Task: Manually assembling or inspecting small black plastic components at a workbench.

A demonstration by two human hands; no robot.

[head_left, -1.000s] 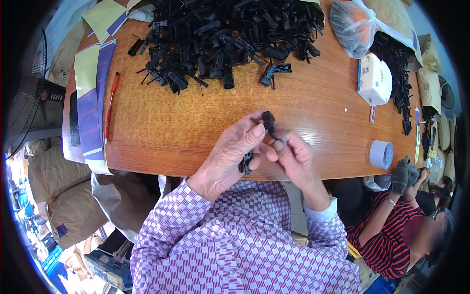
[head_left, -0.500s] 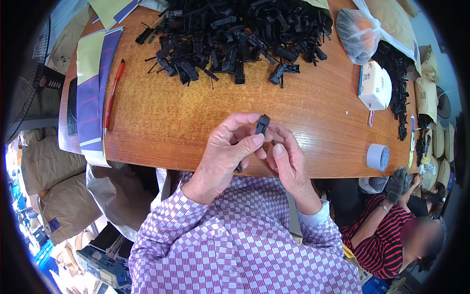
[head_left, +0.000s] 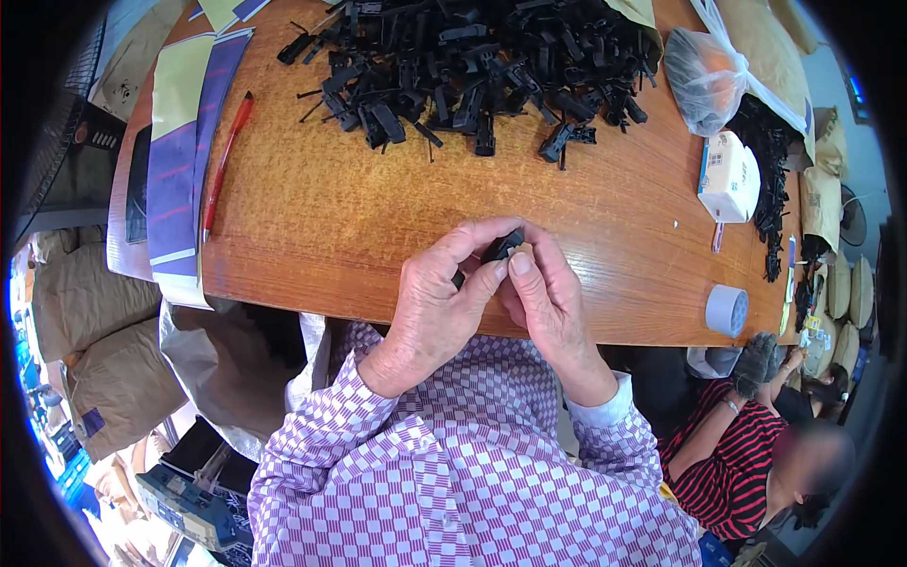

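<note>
Close to the table's near edge, my left hand [head_left: 436, 300] and my right hand [head_left: 551, 304] meet around a small black plastic part [head_left: 504, 245]. The left thumb and fingers pinch it from one side. The right thumb and bent fingers close on its other end, covering much of it. A bit of black also shows between the left fingers, too hidden to name. Farther back on the table lies a heap of similar black plastic parts [head_left: 453, 71], several of them with thin rods sticking out.
A red pen [head_left: 227, 170] and purple-and-yellow printed sheets [head_left: 175, 161] lie left. At right are a white tissue pack [head_left: 726, 178], a grey tape roll [head_left: 727, 311] and a tied clear bag [head_left: 699, 80]. A person in a striped top [head_left: 732, 463] sits at right, wearing a grey glove.
My right thumb and fingers have come in onto the black part, which has tipped from upright to slanted. The whole view has shifted slightly.
</note>
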